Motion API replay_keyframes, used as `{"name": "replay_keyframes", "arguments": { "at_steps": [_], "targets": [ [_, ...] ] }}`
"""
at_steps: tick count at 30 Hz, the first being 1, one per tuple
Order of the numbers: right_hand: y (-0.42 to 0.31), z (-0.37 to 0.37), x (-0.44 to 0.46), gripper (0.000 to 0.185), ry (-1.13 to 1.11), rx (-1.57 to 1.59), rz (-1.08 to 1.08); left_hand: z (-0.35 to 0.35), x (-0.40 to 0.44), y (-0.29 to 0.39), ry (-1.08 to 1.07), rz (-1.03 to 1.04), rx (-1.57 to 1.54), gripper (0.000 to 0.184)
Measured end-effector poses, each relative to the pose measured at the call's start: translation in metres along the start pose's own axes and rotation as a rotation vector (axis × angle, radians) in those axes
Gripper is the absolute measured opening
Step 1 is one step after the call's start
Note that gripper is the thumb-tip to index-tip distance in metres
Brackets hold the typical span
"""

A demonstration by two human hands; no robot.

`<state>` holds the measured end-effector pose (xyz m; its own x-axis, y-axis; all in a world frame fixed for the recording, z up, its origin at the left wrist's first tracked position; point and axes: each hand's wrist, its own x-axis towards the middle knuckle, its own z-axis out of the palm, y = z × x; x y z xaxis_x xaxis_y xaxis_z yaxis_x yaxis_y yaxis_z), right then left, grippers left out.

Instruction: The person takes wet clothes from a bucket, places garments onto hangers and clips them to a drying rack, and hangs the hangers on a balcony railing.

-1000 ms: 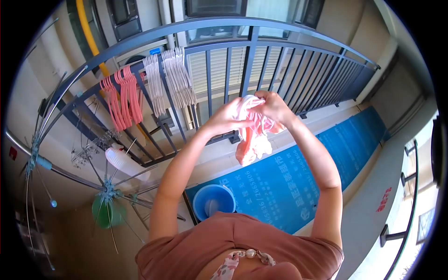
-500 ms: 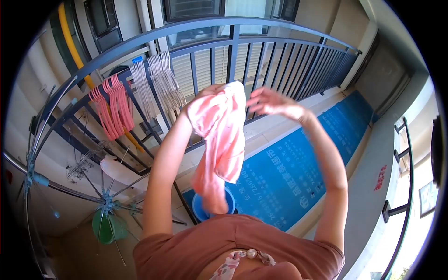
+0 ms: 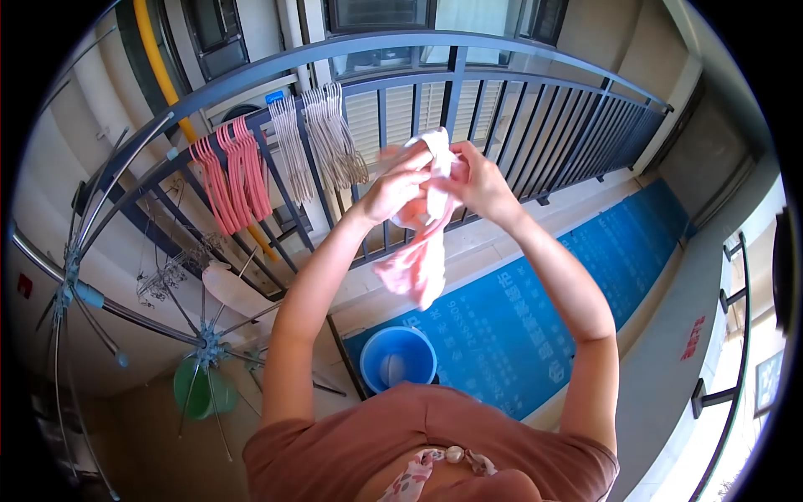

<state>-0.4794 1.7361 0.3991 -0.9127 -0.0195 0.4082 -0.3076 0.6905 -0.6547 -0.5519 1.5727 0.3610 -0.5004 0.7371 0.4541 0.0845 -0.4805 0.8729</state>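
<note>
A wet-looking, bunched pink and white garment point(image 3: 418, 263) hangs from both my hands in front of the railing; its exact kind does not show. My left hand point(image 3: 395, 192) has its fingers curled round the bunched cloth on the left side. My right hand point(image 3: 485, 186) pinches the upper right part of it near the white band. The lower end of the cloth dangles free above the floor. Below it stands a blue bucket point(image 3: 398, 332), with something pale at its bottom.
Pink hangers point(image 3: 242, 171) and white and grey hangers point(image 3: 330, 138) hang on the dark metal railing point(image 3: 456, 92). A folded metal drying rack point(image 3: 205, 339) stands at left by a green bucket point(image 3: 201, 393). Printed blue sheeting point(image 3: 502, 343) covers the floor; a glass-panelled rail point(image 3: 740, 318) runs at right.
My right hand has come in from the right and taken hold of the cloth. The garment is gathered up higher and no longer hangs in front of the blue bucket. The view has shifted slightly.
</note>
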Motion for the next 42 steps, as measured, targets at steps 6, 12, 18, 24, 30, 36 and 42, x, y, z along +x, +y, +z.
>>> {"name": "replay_keyframes", "arguments": {
  "at_steps": [6,12,18,24,30,36,42],
  "targets": [
    [-0.012,-0.025,0.027,0.024,-0.064,-0.092,-0.243,-0.025,0.006,-0.013,0.467,0.583,0.698,0.016],
    [-0.028,-0.082,0.037,0.036,0.063,-0.449,-0.156,0.008,-0.004,-0.047,0.97,0.712,1.277,0.08],
    [0.001,-0.14,0.011,0.047,-0.133,-0.372,0.047,-0.014,0.005,-0.099,0.053,-0.295,0.731,0.035],
    [0.023,-0.213,-0.027,0.014,0.136,-0.65,-0.061,-0.009,0.077,0.023,0.275,0.194,1.316,0.025],
    [0.049,-0.163,-0.108,0.024,1.043,-0.566,-0.411,0.06,0.057,0.026,0.384,0.958,1.159,0.015],
    [0.236,-0.021,-0.152,0.028,-0.083,-0.63,0.249,-0.077,-0.027,-0.212,-0.179,-0.54,1.082,0.028],
    [0.208,-0.055,-0.073,0.018,0.232,-0.087,0.369,-0.074,0.012,-0.12,0.213,-0.134,1.397,0.026]
  ]
}}
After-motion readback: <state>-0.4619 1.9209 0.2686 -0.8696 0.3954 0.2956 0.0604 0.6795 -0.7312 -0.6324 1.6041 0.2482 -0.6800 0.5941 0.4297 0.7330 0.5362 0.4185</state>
